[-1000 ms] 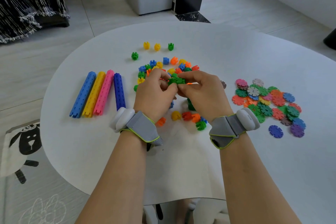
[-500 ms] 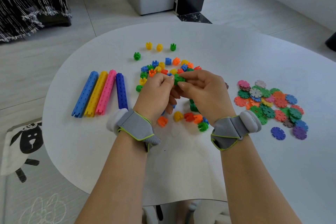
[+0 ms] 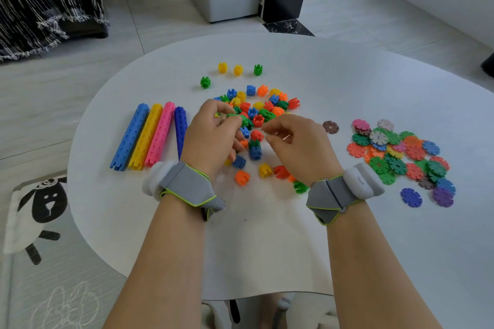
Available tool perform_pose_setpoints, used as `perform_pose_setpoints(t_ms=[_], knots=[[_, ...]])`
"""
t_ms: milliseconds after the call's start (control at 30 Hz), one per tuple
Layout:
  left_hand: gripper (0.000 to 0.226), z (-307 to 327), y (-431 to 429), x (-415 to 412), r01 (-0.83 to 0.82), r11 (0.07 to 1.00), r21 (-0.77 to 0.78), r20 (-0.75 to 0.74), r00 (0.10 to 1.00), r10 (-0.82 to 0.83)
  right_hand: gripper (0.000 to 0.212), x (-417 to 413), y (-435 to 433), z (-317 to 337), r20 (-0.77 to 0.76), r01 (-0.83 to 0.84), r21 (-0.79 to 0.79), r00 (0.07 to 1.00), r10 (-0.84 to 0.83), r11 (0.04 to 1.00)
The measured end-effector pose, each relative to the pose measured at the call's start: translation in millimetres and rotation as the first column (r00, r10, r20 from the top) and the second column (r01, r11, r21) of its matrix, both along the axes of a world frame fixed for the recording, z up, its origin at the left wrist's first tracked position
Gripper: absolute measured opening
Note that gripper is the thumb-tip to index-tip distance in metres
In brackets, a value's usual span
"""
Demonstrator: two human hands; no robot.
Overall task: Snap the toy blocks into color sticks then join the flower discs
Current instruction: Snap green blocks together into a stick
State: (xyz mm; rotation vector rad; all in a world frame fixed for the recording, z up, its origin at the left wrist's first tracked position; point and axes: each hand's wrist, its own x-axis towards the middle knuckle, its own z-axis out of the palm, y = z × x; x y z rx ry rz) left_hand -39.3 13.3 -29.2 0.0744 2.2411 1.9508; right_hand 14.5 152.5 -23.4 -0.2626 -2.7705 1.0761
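Over the block pile (image 3: 268, 109), left fingers (image 3: 215, 108) pinch a green stick (image 3: 238, 117); right fingers (image 3: 278, 127) curl loosely.

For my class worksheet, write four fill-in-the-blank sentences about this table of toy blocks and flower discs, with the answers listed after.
The left hand grips a short stick of ___ blocks.
___ finished color sticks lie side by side on the white table.
The pile of flower discs lies to the person's ___.
One ___ flower disc lies alone between the loose blocks and that pile.
Answers: green, four, right, brown.
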Motion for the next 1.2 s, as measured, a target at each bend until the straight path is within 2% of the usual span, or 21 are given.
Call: perform_pose_setpoints(t_ms=[100, 200, 267, 333, 400, 467, 567, 667, 767, 833, 933, 1067, 1200], knots=[[0.009, -5, -1, 0, 0.004, 0.999, -0.042, -0.026, 1.0, -0.006, 0.018, -3, -3, -2, 0.054, -0.044, 0.168, 0.998, 0.036, 0.985], [0.007, -6, 0, 0, -0.005, 0.998, -0.064, -0.033, 0.999, 0.003, 0.029, -8, -10, -2, 0.149, -0.046, 0.29, 0.989, 0.002, 0.956], [0.007, -7, 0, 0, -0.011, 0.997, -0.078, -0.04, 0.999, 0.008, 0.036, -11, -16, -4, 0.16, -0.008, 0.31, 0.986, -0.044, 0.951], [0.007, -7, -1, -1, -0.012, 0.996, -0.09, -0.046, 0.999, 0.008, 0.034, -14, -22, -7, 0.142, 0.046, 0.312, 0.985, -0.095, 0.949], [0.007, -6, 0, 0, -0.014, 0.996, -0.093, -0.048, 0.999, 0.01, 0.03, -15, -24, -9, 0.152, 0.061, 0.293, 0.982, -0.11, 0.954], [0.007, -5, 0, 0, -0.022, 0.996, -0.091, -0.056, 0.998, 0.017, 0.031, -15, -22, -7, 0.163, 0.03, 0.198, 0.985, -0.064, 0.98], [0.008, -5, -1, 0, -0.031, 0.995, -0.095, -0.065, 0.998, 0.025, 0.028, -11, -19, -2, 0.061, 0.002, 0.026, 0.998, -0.004, 1.0], [0.011, -4, -1, -1, -0.038, 0.994, -0.102, -0.068, 0.997, 0.031, 0.021, -9, -20, 1, -0.046, 0.022, -0.101, 0.999, -0.026, 0.995], [0.012, -5, 1, -1, -0.033, 0.993, -0.117, -0.082, 0.996, 0.023, 0.023, -8, -23, 2, -0.073, 0.028, -0.247, 0.996, -0.048, 0.969], [0.005, -5, 3, 1, -0.024, 0.981, -0.192, -0.129, 0.992, -0.001, 0.025, -8, -24, 2, -0.068, -0.008, -0.238, 0.998, -0.009, 0.971], [0.013, -1, 5, 5, -0.034, 0.942, -0.334, -0.218, 0.975, -0.042, 0.027, -7, -25, 3, -0.075, -0.061, -0.242, 0.996, 0.044, 0.968], [0.019, 3, 7, 7, -0.096, 0.917, -0.387, -0.288, 0.958, -0.021, 0.029, -5, -22, 3, -0.091, -0.056, -0.249, 0.995, 0.034, 0.967], [0.02, 5, 2, 5, -0.103, 0.889, -0.447, -0.305, 0.951, -0.043, 0.021, -3, -10, 4, -0.046, -0.035, -0.055, 0.998, 0.033, 0.998]])
